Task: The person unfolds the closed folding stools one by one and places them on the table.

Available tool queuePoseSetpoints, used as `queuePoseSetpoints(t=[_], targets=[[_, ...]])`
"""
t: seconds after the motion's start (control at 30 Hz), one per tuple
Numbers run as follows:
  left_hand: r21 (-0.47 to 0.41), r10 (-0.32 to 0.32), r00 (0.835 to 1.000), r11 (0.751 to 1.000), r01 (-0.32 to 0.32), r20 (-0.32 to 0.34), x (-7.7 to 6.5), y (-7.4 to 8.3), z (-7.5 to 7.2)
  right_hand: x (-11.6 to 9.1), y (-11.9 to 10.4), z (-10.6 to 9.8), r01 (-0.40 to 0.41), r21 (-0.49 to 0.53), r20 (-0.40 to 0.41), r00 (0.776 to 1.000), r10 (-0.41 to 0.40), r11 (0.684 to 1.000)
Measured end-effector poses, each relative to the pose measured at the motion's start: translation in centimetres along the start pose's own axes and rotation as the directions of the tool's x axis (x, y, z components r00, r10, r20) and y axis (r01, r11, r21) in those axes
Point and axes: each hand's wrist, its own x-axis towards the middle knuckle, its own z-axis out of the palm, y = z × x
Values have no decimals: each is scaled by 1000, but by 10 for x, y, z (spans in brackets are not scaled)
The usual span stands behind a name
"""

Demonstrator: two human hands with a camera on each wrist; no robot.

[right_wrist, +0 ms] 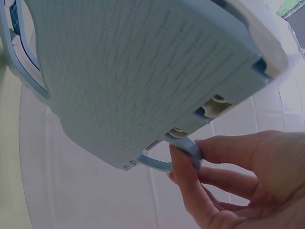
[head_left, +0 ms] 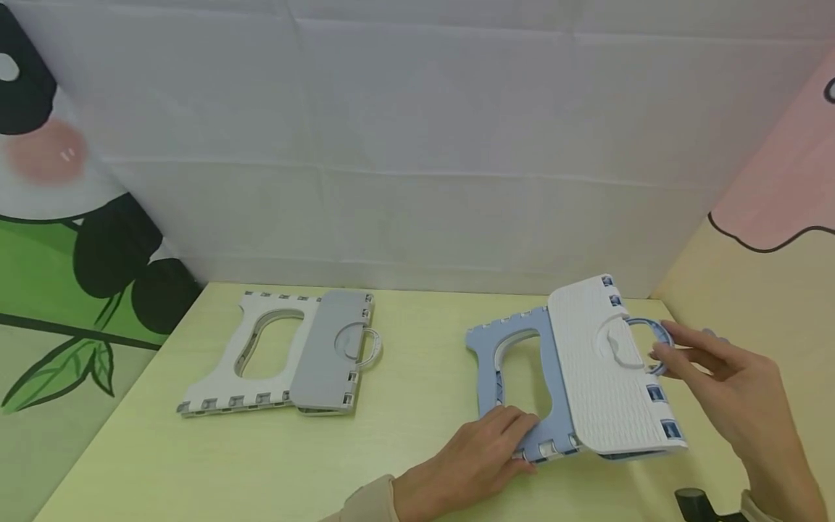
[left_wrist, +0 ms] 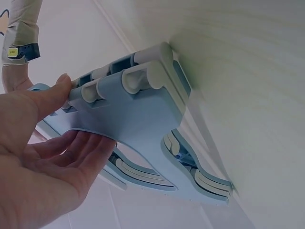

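A blue and white folding stool (head_left: 607, 370), folded flat, is held tilted over the right part of the table. My left hand (head_left: 472, 457) grips the near edge of its blue leg panel; in the left wrist view the thumb lies on the hinged edge and the fingers (left_wrist: 88, 148) curl into the leg opening. At the stool's right end, my right hand (head_left: 730, 377) pinches the blue ring handle (right_wrist: 186, 148) between thumb and fingers. A second folding stool (head_left: 333, 355), grey and white, lies folded flat on the left of the table, its ring handle (head_left: 372, 348) pointing right.
The pale yellow table (head_left: 404, 464) meets a white sheet (head_left: 424, 145) at its back edge. Printed cartoon panels stand at left and right. A black cylindrical object (head_left: 691, 500) shows at the lower right, beside my right forearm.
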Motion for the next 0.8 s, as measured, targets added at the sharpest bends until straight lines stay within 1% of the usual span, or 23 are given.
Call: queuePoseSetpoints(t=[0.1, 0.33, 0.53, 0.73, 0.8], targets=[[-15, 7, 1000, 1000, -7, -6, 0, 0, 0, -1, -3, 0, -16, 14, -7, 1000, 16, 1000], [-17, 1, 1000, 1000, -1, -6, 1, 0, -1, -3, -9, 2, -38, 32, -26, 999, 38, 999], [-30, 2, 1000, 1000, -3, -15, 2, 0, -2, -3, -15, 2, -67, 45, -8, 998, 68, 997], [-29, -5, 1000, 1000, 5, -11, 2, 0, -3, -3, -20, 2, -99, 102, 0, 995, 99, 990], [-35, -10, 1000, 999, 10, -4, 2, 0, -3, -3, -21, 2, -105, 145, 3, 994, 106, 984]])
